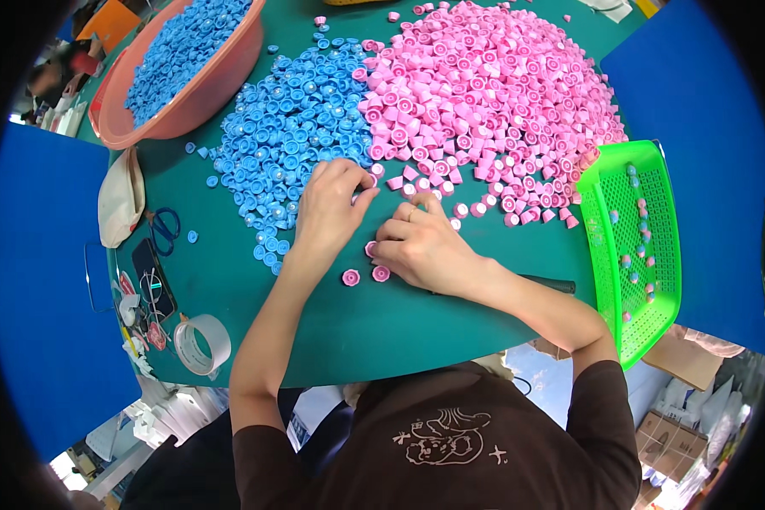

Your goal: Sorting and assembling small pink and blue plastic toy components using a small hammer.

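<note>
A heap of blue scalloped cap-like pieces (293, 119) lies beside a larger heap of pink cup-shaped pieces (484, 81) on the green table. At the near edge of the blue heap, my left hand (333, 202) is pinched, with a pink cup-shaped piece (374, 180) at its fingertips. My right hand (423, 245) is curled close to the tabletop, palm down, its fingertips closed on another pink piece (370, 248), mostly covered by them. Two pink pieces (351, 277) with their scalloped side up lie just below that hand.
A salmon basin (221, 89) of blue pieces stands far left. At right, a green basket (605, 255) holds several small pink-and-blue pieces. A tape roll (202, 344), phone (152, 276), blue-handled scissors (163, 231) and cloth pouch (121, 197) lie left; a dark bar (552, 284) lies beneath my right forearm.
</note>
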Demonstrator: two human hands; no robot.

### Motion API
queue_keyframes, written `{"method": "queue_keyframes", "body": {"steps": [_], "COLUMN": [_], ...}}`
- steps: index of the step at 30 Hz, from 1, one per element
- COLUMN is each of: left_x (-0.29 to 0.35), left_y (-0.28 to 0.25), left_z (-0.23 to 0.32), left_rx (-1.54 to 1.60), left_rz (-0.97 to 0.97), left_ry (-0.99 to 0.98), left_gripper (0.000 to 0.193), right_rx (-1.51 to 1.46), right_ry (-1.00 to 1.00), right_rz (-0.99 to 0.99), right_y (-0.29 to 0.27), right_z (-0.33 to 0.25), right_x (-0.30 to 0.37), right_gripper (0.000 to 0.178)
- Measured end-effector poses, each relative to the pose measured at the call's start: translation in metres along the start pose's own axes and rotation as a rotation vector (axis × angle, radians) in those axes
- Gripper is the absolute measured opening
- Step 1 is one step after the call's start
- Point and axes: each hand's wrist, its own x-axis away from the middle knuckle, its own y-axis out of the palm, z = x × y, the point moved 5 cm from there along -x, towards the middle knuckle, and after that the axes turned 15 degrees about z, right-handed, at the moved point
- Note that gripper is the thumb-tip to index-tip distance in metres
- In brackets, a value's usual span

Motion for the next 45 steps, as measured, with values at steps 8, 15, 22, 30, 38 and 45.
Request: {"method": "queue_keyframes", "body": {"steps": [8, 15, 22, 30, 38, 45], "left_x": [-0.002, 0.005, 0.001, 0.042, 0.049, 0.019], "left_y": [-0.022, -0.010, -0.011, -0.055, -0.054, -0.043], "left_z": [0.010, 0.007, 0.011, 0.019, 0.014, 0.009], "left_rx": [0.074, 0.051, 0.028, 0.081, 0.084, -0.048], "left_rz": [0.026, 0.024, -0.002, -0.101, -0.073, 0.006], "left_ry": [-0.012, 0.032, 0.049, -0.059, -0.049, -0.111], "left_gripper": [0.011, 0.017, 0.021, 0.023, 0.016, 0.019], "right_rx": [0.225, 0.277, 0.161, 0.067, 0.044, 0.023], "right_ry": [0.186, 0.130, 0.177, 0.186, 0.105, 0.058], "right_rz": [0.209, 0.111, 0.165, 0.051, 0.058, 0.020], "right_y": [-0.022, -0.008, -0.019, -0.018, -0.022, -0.013], "right_z": [0.051, 0.054, 0.042, 0.042, 0.025, 0.012], "right_x": [-0.024, -0.031, -0.016, -0.002, -0.001, -0.008], "right_gripper": [0.014, 0.017, 0.015, 0.013, 0.011, 0.017]}}
